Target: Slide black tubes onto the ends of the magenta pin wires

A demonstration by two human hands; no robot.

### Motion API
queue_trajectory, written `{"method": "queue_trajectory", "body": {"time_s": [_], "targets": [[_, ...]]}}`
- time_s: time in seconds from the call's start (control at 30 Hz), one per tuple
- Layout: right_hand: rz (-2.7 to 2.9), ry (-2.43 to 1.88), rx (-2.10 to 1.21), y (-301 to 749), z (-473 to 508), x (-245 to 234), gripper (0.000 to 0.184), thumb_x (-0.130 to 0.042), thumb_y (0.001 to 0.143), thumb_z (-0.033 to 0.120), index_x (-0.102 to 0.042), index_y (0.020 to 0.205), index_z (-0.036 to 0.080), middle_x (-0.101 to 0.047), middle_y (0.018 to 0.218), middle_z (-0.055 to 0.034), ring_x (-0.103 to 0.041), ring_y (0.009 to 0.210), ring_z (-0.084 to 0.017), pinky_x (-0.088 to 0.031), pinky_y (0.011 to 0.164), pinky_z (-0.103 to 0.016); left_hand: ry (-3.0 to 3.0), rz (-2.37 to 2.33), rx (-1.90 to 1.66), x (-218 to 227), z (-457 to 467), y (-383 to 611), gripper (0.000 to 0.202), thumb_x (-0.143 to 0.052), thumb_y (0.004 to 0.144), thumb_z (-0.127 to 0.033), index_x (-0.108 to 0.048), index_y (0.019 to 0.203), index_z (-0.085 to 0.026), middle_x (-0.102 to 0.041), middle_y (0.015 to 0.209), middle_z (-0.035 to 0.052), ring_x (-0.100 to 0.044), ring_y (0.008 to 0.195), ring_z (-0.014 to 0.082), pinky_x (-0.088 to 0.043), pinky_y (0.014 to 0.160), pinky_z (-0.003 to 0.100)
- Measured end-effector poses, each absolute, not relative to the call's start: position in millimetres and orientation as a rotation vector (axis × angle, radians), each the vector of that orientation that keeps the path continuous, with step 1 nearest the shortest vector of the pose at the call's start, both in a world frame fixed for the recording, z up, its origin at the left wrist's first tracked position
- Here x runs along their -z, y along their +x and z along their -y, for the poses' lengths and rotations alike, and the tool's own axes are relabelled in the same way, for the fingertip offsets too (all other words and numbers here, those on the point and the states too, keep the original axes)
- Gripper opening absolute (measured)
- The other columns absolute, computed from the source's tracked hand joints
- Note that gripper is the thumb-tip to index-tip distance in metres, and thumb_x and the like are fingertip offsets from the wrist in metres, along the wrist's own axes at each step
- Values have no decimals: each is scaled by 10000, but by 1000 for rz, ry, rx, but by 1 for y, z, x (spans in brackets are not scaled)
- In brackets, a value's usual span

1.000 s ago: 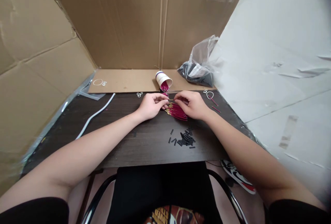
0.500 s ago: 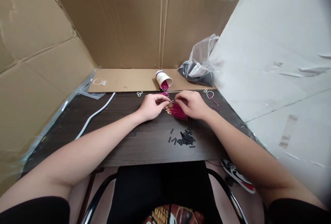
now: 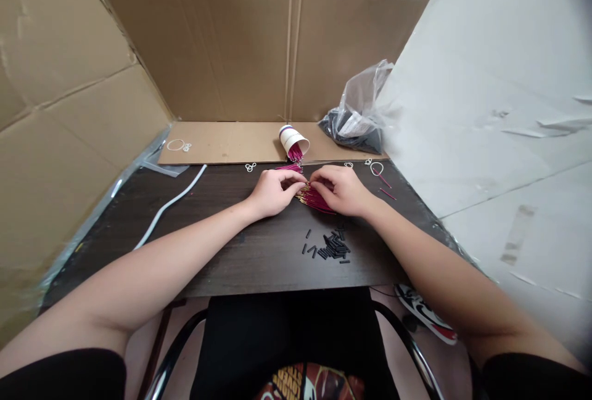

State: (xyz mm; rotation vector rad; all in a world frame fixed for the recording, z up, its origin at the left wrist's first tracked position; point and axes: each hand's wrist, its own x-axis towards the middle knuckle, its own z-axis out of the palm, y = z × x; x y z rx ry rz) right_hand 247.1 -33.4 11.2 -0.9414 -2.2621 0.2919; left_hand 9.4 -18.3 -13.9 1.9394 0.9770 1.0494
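Observation:
My left hand (image 3: 272,191) is closed in a pinch, its thumb and forefinger at the left edge of a fanned pile of magenta wires (image 3: 316,198) with gold-coloured metal ends. What sits between those fingertips is too small to make out. Facing it, my right hand (image 3: 340,189) pinches a thin magenta wire, mostly hidden by the fingers, and covers the right part of the pile. The two sets of fingertips nearly meet. Short black tubes (image 3: 333,246) lie scattered on the dark table nearer to me.
Behind my hands a white paper cup (image 3: 293,140) lies tipped, more magenta wires spilling out. A clear bag (image 3: 356,126) of black pieces stands back right. White rings (image 3: 377,169) and loose wires lie right; a pale tube (image 3: 169,204) lies left. Cardboard walls (image 3: 222,36) enclose the table.
My right hand has moved slightly left, closing the gap to my left fingertips. The gold-tipped wire that showed between the hands is now mostly covered by fingers.

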Motion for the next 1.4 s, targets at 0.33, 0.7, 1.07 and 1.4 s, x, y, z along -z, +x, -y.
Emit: {"method": "queue_trajectory", "body": {"time_s": [0.33, 0.7, 1.07, 1.4], "targets": [[2253, -962, -335, 246, 34, -11, 133, -614, 1028, 205, -725, 956, 199, -755, 886, -67, -648, 757, -198, -482, 739, -337, 2092, -987, -1072, 8, 24, 10, 150, -761, 996, -281, -881, 1054, -212, -865, 1036, 68, -786, 880, 229, -633, 907, 402], [2244, -964, -361, 244, 34, -8, 113, -633, 1024, 221, -715, 947, 206, -754, 876, -60, -650, 749, -196, -482, 728, -338, 2031, -973, -1063, 8, 26, 12, 163, -780, 964, -304, -864, 1048, -193, -856, 991, 81, -783, 842, 230, -640, 820, 381], [2180, -1194, -207, 281, 13, -17, 364, -753, 876, 252, -642, 1217, 190, -722, 1133, -142, -647, 909, -269, -515, 804, -427, 2317, -1201, -1158, -2, -1, -12, 77, -702, 966, -215, -760, 928, -184, -797, 942, 76, -691, 850, 218, -560, 884, 387], [2454, -1303, -318, 293, 2, -9, 137, -705, 926, 140, -672, 810, 206, -700, 867, -74, -624, 788, -226, -469, 769, -392, 2397, -1286, -1075, 6, -17, -23, 52, -725, 915, -138, -742, 895, -183, -742, 1091, 101, -634, 1091, 290, -512, 1063, 468]]}}
